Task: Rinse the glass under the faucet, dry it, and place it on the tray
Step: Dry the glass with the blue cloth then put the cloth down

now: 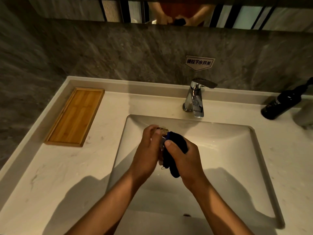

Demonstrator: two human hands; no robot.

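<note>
Over the sink basin [237, 150] my left hand [147, 153] grips a clear glass [163, 141], which is mostly hidden between my hands. My right hand [186, 160] holds a dark blue cloth [176, 146] pressed against the glass. The chrome faucet [195, 99] stands behind the basin; no water runs from it. An empty bamboo tray [76, 116] lies on the counter at the back left.
A black pump bottle [281, 104] and a pale container [304, 114] stand on the counter at the right. A grey stone wall with a white sign [199, 62] and a mirror's lower edge [169, 14] rise behind the white counter [67, 175].
</note>
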